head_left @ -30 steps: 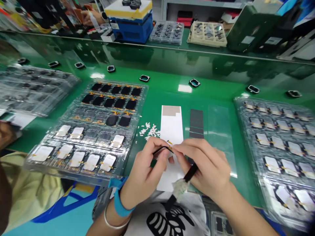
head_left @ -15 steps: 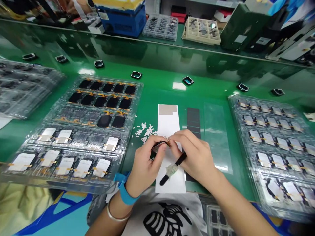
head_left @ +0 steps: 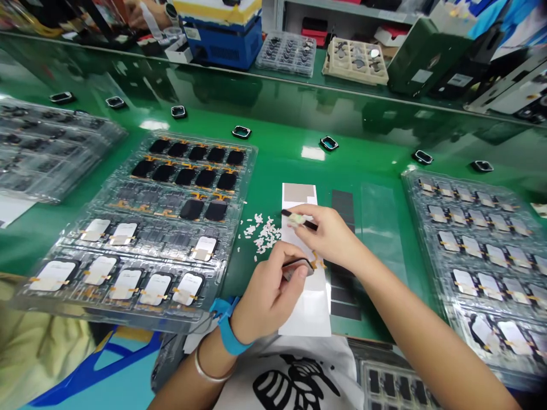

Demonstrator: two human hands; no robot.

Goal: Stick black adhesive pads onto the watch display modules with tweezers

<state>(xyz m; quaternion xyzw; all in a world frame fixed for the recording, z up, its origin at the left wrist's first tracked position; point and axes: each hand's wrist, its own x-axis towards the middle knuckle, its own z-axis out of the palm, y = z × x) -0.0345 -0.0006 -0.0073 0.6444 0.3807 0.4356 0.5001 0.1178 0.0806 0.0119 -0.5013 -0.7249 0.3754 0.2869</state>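
Note:
My left hand (head_left: pixel 269 293) is closed on a small watch screen (head_left: pixel 299 265), pinched at its edge between thumb and fingers. An orange flex cable (head_left: pixel 317 261) sticks out from the screen's right side. Above and to the right, my right hand (head_left: pixel 335 236) grips a thin black stick (head_left: pixel 294 218) with pale tape wound round its middle; its tip points left, over the sheet. Beneath both hands lies a white backing sheet (head_left: pixel 304 322) with a grey patch at its far end. Small white scraps (head_left: pixel 267 234) are scattered left of the sheet.
On the left, a clear tray (head_left: pixel 250 171) holds black and white-backed screens. Another clear tray (head_left: pixel 412 188) of white-backed screens stands right. Dark strips (head_left: pixel 345 310) and a clear film (head_left: pixel 382 222) lie beside the sheet. Several watch frames (head_left: pixel 329 143) line the back, below a shelf.
My right hand has moved away from the screen, up and over the sheet, swinging the black stick to point left. My left hand has lowered slightly to the right, still holding the screen.

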